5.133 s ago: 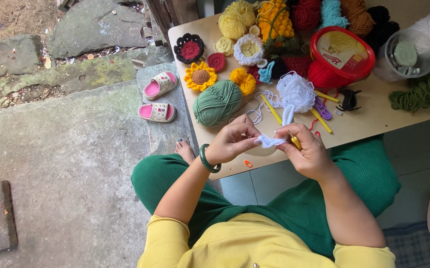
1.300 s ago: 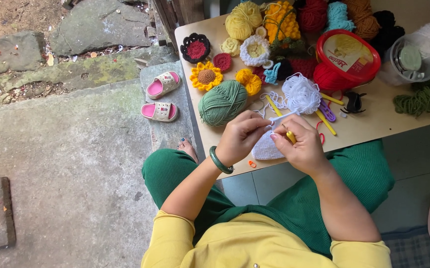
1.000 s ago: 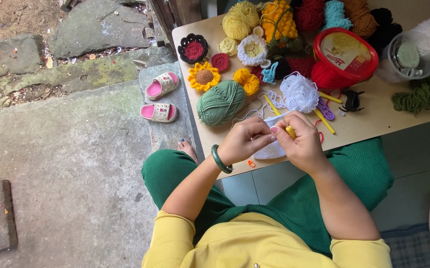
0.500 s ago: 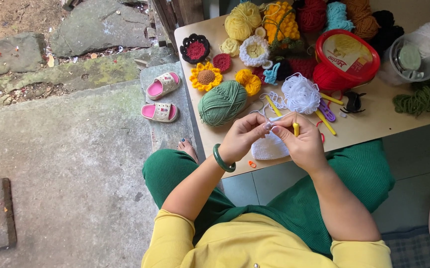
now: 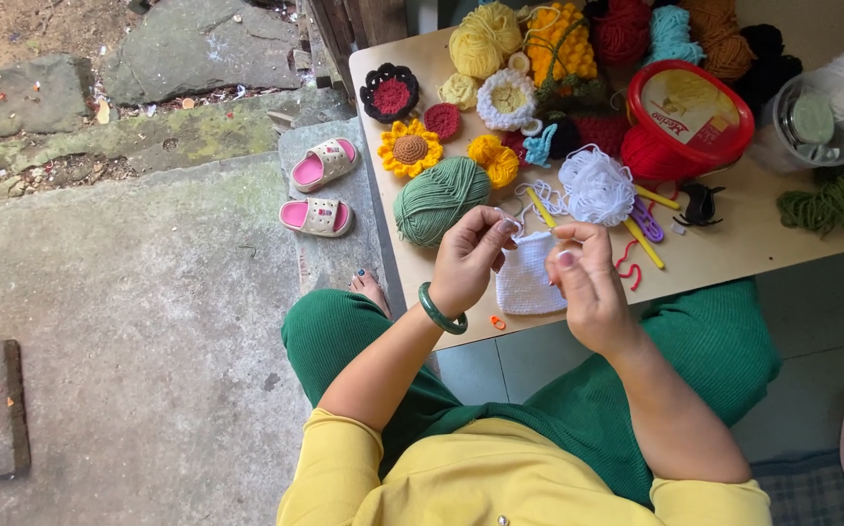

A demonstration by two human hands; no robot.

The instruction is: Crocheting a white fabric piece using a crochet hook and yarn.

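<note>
White crochet square (image 5: pixel 527 281), flat on table edge (image 5: pixel 734 255)

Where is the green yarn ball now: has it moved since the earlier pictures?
No. The green ball lies as before on the table, just below the sunflower, left of the white piece that the left hand pinches.

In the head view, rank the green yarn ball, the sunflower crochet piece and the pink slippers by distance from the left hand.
1. Round green yarn ball, on the table just beyond the left hand.
2. Yellow sunflower crochet piece, beyond it.
3. Pink slippers, on the stone step.
</note>
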